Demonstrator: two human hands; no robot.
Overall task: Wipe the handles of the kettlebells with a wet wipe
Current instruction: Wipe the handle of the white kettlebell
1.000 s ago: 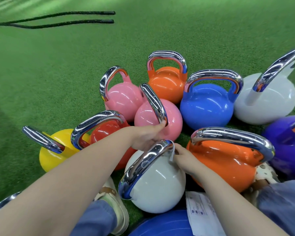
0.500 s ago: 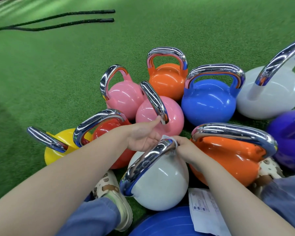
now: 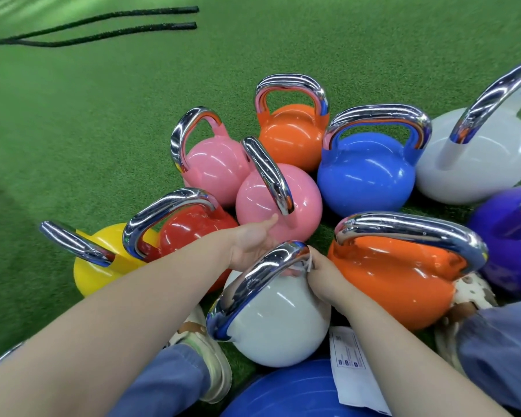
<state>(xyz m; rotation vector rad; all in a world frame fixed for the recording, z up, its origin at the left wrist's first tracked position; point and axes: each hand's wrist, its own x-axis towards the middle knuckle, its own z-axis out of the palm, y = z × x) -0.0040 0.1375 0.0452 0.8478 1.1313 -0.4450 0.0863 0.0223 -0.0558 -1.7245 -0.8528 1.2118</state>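
You have ten kettlebells in view: two pink (image 3: 214,167), two orange (image 3: 289,139), two white (image 3: 277,320), two blue (image 3: 364,173), one red (image 3: 193,227), one yellow (image 3: 103,266) and one purple (image 3: 509,236)... that makes eleven. You also see two black ropes (image 3: 103,34), two shoes (image 3: 211,356) and one paper sheet (image 3: 352,374).

The white kettlebell's handle (image 3: 254,284) hides the left hand's fingers (image 3: 254,245) and most of the wipe (image 3: 306,264).

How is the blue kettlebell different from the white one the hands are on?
The blue kettlebell stands untouched, farther off; the near white kettlebell has the right hand pinching a wet wipe against its handle. The blue one's handle faces the camera broadside; the white one's runs away from it, seen nearly edge-on. Both have shiny chrome handles and sit on green turf.
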